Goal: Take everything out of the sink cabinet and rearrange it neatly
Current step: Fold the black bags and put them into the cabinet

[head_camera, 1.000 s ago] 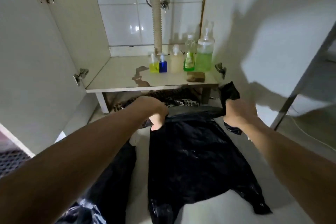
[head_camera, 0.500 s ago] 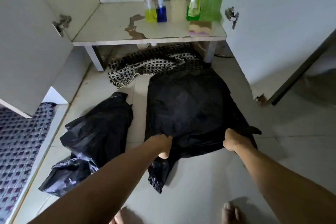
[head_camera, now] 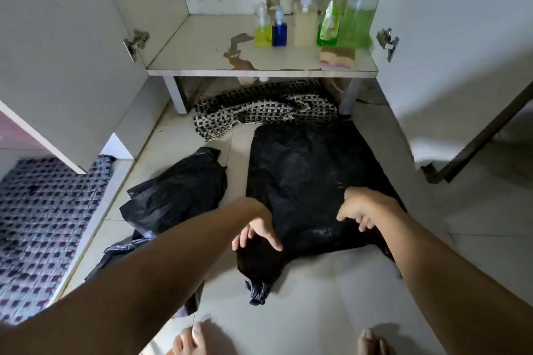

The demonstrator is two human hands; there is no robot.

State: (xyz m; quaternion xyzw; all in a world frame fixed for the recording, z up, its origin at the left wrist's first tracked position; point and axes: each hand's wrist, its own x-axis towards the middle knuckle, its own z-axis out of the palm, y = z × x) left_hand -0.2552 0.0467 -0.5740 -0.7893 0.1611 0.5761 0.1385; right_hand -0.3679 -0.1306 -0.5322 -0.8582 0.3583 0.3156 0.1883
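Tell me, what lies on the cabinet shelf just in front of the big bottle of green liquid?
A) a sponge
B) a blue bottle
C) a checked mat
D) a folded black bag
A: a sponge lies at the shelf's front edge, right before the big green bottle; the black bags and the checked mat are down on the floor.

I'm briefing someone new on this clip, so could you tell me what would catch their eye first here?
The large black plastic bag spread flat on the floor tiles stands out first, with the left hand and right hand over its near edge. Behind it, bright bottles line the cabinet shelf, notably the tall green pump bottle at the right. A crumpled black bag lies to the left.
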